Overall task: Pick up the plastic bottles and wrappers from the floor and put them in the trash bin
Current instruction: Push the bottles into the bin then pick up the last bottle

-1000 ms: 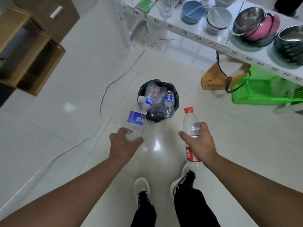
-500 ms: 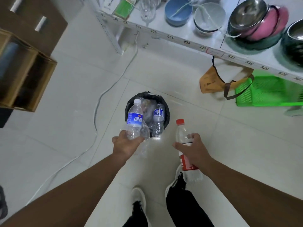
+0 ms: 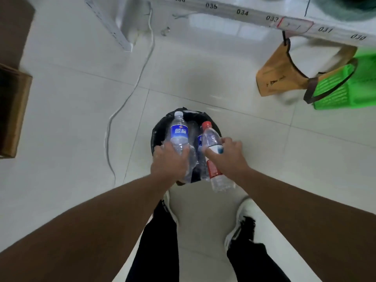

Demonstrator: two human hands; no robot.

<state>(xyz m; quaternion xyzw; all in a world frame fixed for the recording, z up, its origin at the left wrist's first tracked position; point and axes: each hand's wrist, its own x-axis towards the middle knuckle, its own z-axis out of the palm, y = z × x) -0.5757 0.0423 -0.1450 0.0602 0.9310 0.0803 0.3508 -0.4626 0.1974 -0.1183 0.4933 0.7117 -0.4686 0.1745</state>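
Note:
A round trash bin with a black bag (image 3: 157,132) stands on the tiled floor just ahead of my feet. My left hand (image 3: 169,162) grips a clear bottle with a blue label (image 3: 179,133), held over the bin's left half with its cap pointing away. A second clear bottle seems pressed against it in the same hand. My right hand (image 3: 225,156) grips a clear bottle with a red cap and red label (image 3: 211,139), its neck over the bin's right side. Another blue-labelled bottle (image 3: 200,140) shows inside the bin between the two.
A white cable (image 3: 130,94) snakes across the floor left of the bin. A brown paper bag (image 3: 274,78) and a green basket (image 3: 343,92) sit at the right under a white numbered shelf edge (image 3: 242,13). A cardboard box (image 3: 12,110) is at the left.
I have stepped closer to the bin. Both hands moved forward and together, bringing the two bottles from short of the bin to directly over its opening.

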